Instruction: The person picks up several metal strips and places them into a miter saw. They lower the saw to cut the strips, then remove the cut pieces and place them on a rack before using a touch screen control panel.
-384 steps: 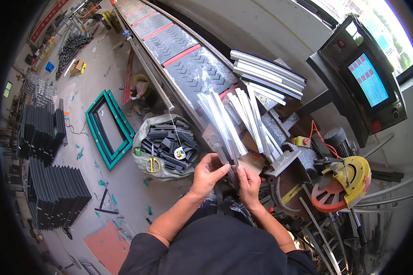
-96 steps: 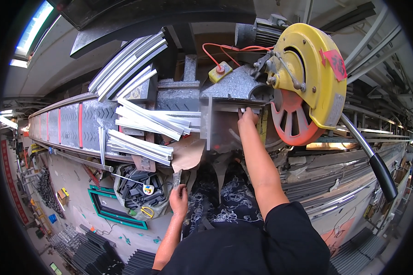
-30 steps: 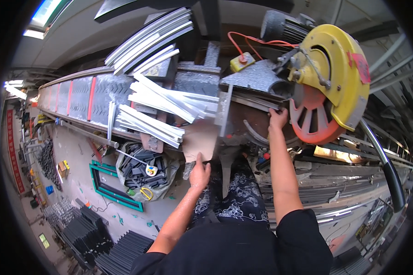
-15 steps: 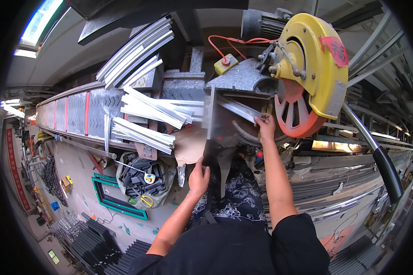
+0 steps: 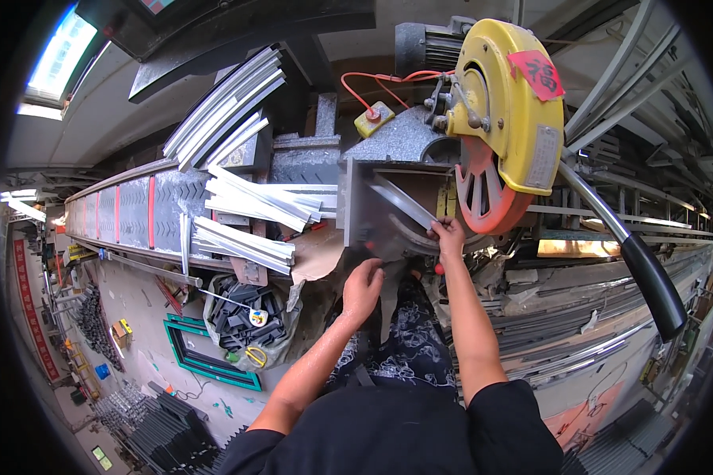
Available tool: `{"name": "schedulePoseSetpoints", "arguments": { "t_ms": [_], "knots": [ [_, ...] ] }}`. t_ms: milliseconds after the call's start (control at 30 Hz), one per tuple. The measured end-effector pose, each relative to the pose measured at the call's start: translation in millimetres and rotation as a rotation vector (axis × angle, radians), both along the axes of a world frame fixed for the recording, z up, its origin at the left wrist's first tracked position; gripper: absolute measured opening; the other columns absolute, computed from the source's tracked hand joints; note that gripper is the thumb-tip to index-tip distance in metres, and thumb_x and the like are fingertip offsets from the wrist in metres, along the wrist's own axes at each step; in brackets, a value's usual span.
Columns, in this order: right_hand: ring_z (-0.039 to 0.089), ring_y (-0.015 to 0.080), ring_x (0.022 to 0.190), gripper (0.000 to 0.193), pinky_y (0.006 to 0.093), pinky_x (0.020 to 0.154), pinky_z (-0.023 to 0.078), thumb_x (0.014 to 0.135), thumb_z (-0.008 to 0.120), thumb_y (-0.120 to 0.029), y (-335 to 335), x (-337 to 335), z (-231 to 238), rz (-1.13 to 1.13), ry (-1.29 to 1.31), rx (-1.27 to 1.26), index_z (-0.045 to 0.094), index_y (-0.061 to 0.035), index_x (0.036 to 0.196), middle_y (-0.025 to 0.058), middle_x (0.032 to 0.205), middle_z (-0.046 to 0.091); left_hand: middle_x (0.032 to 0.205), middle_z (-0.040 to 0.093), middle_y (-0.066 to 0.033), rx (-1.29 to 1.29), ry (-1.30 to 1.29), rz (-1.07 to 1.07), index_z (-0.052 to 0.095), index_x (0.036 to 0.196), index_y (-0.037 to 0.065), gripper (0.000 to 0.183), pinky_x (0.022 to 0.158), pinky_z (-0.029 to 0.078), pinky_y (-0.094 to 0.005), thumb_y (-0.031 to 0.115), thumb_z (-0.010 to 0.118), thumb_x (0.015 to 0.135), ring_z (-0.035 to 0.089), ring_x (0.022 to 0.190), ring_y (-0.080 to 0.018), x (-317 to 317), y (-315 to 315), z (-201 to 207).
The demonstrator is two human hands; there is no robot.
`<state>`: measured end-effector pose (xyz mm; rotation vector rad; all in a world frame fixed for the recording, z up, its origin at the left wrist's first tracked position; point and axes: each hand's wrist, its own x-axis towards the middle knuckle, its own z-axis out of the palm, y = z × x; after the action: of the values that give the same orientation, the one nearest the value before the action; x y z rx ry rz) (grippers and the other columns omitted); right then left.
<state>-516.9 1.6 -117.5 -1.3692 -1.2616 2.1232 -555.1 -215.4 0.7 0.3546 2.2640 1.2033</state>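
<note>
a bare right hand (image 5: 449,236) pinches the near end of a pale metal strip (image 5: 406,203) between thumb and fingers at the saw (image 5: 509,111), the grip narrow and closed on the piece. from that grip the strip lies to the left and away from the person, its long axis slanting across the saw's bed, its far end pointing toward the upright plate (image 5: 348,202); whether the two touch cannot be told. the right hand, being on the strip, is the nearer of the pair. the left hand (image 5: 362,289) hangs to the left of the grip and closer to the body, fingers loosely bent and apart from the strip, with nothing seen in it. just right of the grip and slightly beyond it stands the red guard (image 5: 491,194); farther right, the black handle (image 5: 653,289) slopes toward the person. well left of the grip, more strips (image 5: 245,245) lie in a loose pile.
</note>
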Motion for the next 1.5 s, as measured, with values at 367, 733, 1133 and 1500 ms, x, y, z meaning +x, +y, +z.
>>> {"name": "schedulePoseSetpoints", "arguments": {
  "t_ms": [367,733,1133,1500],
  "knots": [
    [0.056,0.0133,0.059,0.014,0.0230,0.057,0.049,0.080,0.065,-0.002,-10,71,56,-0.104,0.037,-0.105,0.053,-0.0040,0.088,0.0038,0.077,0.057,0.103,0.061,-0.0105,0.270,-0.799,0.264,0.045,0.121,-0.004,0.043,0.079,0.049,-0.0297,0.023,0.057,0.090,0.061,0.089,-0.0178,6,41,-29],
    [0.057,0.0163,0.098,0.044,0.0291,0.085,0.047,0.076,0.073,-0.006,-90,131,141,0.532,0.041,-0.095,0.049,-0.0004,0.113,0.0081,0.103,0.057,0.123,0.050,-0.0229,0.800,-1.120,0.305,0.036,0.125,-0.008,0.042,0.098,0.042,-0.0378,0.008,0.053,0.090,0.052,0.114,-0.0298,8,44,11],
    [0.059,0.0098,0.078,0.020,0.0235,0.073,0.048,0.080,0.067,-0.004,-101,64,174,0.731,0.060,0.099,0.060,0.0017,0.097,0.0025,0.085,0.063,0.134,0.042,-0.0201,0.882,-1.090,0.151,0.027,0.138,-0.002,0.054,0.102,0.037,-0.0396,0.025,0.047,0.095,0.047,0.120,-0.0280,-6,-5,72],
    [0.055,0.0048,0.072,0.013,0.0192,0.066,0.045,0.082,0.065,-0.003,-110,49,198,0.626,0.077,-0.034,0.062,0.0010,0.094,-0.0003,0.081,0.062,0.120,0.053,-0.0099,0.837,-0.930,0.337,0.041,0.128,0.001,0.050,0.094,0.043,-0.0328,0.017,0.063,0.086,0.055,0.107,-0.0195,-13,-38,93]
  ]
}}
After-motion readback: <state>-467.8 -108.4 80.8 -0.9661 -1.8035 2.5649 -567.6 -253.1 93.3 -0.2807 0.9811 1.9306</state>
